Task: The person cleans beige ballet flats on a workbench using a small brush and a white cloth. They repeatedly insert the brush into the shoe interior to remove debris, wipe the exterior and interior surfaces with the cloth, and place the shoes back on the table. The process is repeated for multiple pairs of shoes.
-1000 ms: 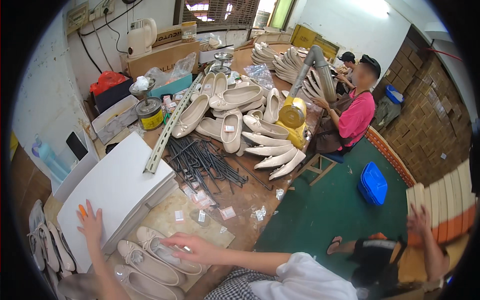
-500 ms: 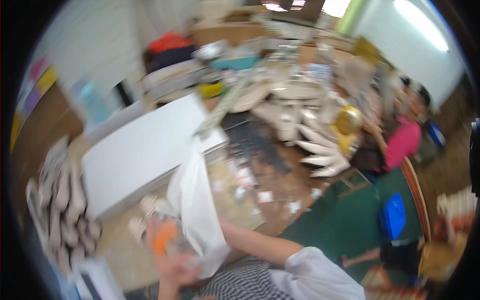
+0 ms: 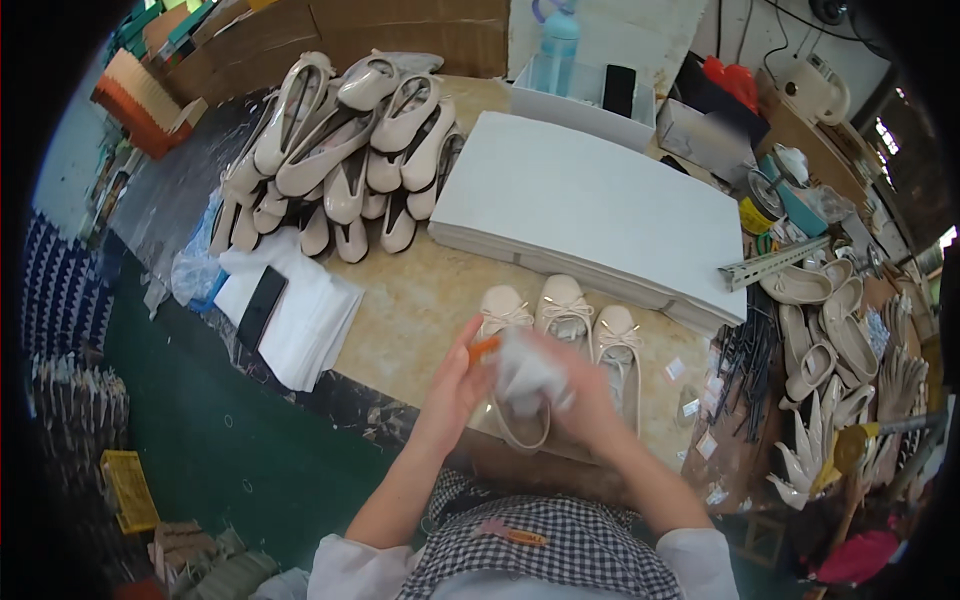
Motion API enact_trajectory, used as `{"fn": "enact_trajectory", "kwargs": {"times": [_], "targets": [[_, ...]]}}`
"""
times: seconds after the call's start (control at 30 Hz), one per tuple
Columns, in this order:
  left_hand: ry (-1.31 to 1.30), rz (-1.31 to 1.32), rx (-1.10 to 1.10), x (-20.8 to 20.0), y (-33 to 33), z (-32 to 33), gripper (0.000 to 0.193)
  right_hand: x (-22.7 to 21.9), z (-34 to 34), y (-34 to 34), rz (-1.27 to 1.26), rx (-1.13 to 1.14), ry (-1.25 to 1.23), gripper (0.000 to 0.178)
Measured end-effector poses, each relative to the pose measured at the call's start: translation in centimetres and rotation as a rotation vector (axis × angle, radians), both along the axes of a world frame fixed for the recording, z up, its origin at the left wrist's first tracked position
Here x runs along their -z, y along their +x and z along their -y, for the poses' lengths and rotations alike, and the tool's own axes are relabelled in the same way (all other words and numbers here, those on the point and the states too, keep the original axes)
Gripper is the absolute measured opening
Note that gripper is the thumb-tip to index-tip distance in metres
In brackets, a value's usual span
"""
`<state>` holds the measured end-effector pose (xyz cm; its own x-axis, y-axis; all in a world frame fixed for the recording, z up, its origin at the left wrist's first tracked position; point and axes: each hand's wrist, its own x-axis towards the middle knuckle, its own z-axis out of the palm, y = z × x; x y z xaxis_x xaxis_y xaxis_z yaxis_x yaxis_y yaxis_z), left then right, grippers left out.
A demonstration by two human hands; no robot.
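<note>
White box stack: I see a broad, flat pile of white cartons (image 3: 590, 205) on the worktop (image 3: 420, 300), just behind three beige shoes.
Open box: a shallow white carton (image 3: 580, 105) stands behind that pile, a dark phone with a blank screen (image 3: 619, 90) upright inside.
Second phone: a black slab (image 3: 262, 306) lies on white sheets at my left.
Small labels: white tags (image 3: 690, 390) are scattered on the worktop at my right.
Cardboard: brown cartons (image 3: 400, 30) line the back.

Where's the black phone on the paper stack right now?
In the head view, the black phone lies at the person's left on the stack of white paper sheets, below the pile of beige shoes, near the table's edge.
</note>
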<state>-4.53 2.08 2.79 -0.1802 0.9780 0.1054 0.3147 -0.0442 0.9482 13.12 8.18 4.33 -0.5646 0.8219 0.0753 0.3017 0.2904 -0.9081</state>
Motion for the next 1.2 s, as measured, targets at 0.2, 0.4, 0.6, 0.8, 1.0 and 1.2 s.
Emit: {"fn": "enact_trajectory", "kwargs": {"times": [0.2,0.4,0.6,0.8,1.0,1.2], "targets": [[0.089,-0.395,0.269,2.7,3.4,3.8,0.035,3.0,-1.9,-0.7,0.326,-0.148,0.155,0.048],[0.114,-0.691,0.451,3.1,4.8,3.1,0.031,7.3,-4.0,-6.8,0.829,-0.046,0.747,0.040],[0.178,-0.666,0.322,4.1,4.6,3.9,0.025,4.3,-5.3,-4.8,0.457,-0.008,0.474,0.044],[0.131,-0.787,0.421,2.9,5.0,3.3,0.024,6.9,-6.3,-5.3,0.532,0.241,0.511,0.051],[-0.243,-0.069,-0.185,4.1,-0.1,3.0,0.055,1.2,-2.7,6.8,0.166,0.370,0.450,0.040],[-0.331,-0.010,-0.002,5.3,-0.2,0.2,0.057,6.5,-0.6,27.0,1.005,1.084,0.135,0.026]]}}
